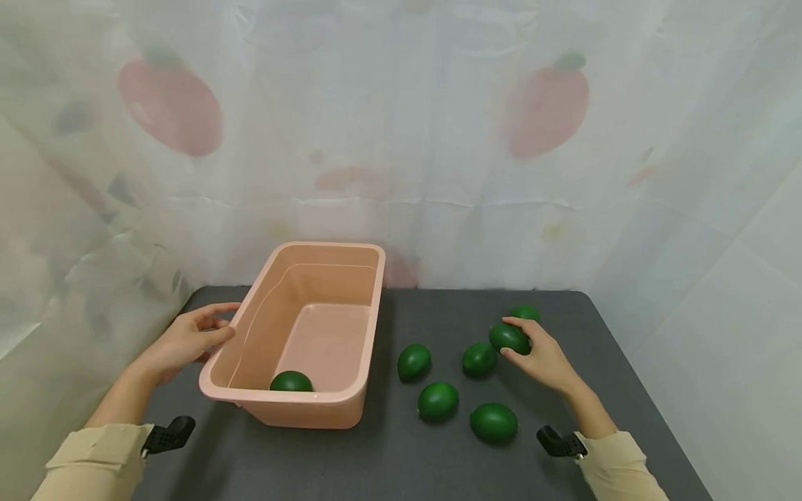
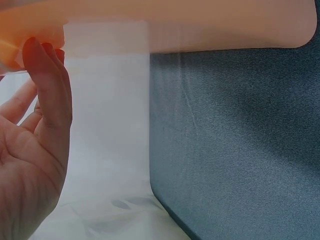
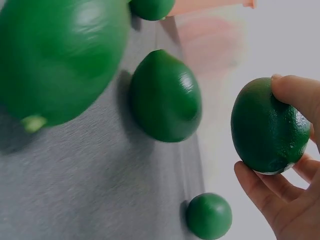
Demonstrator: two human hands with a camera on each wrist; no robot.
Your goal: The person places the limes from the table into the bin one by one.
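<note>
- Right now the right hand (image 1: 544,355) holds a green lime (image 1: 509,338) between thumb and curled fingers (image 3: 260,187), lifted just above the dark grey surface (image 1: 401,459) at its right side.
- From the right wrist view, the thumb presses the top of that lime and the fingers cup it from below, so the hand is clamped on the fruit.
- Just behind the held fruit lies another lime (image 1: 525,312), partly hidden by it, near the back edge of the surface.
- Four more limes rest loose on the surface between the hand and the tub: one (image 1: 414,362) nearest the tub, one (image 1: 479,358) just beside the held fruit, and two nearer the person (image 1: 438,401) (image 1: 494,422).
- Over on the left, a pink plastic tub (image 1: 370,306) stands on the surface, with a single lime (image 1: 291,381) lying inside against its near wall.
- Meanwhile the left hand (image 1: 188,339) rests against the tub's left rim, its fingers (image 2: 47,75) fairly straight and together, touching the rim rather than curling round it.
- Behind everything hangs a pale curtain (image 1: 401,139) printed with faded red fruit shapes.
- Both forearms wear beige sleeves (image 1: 100,459), each with a black strap at the wrist.
</note>
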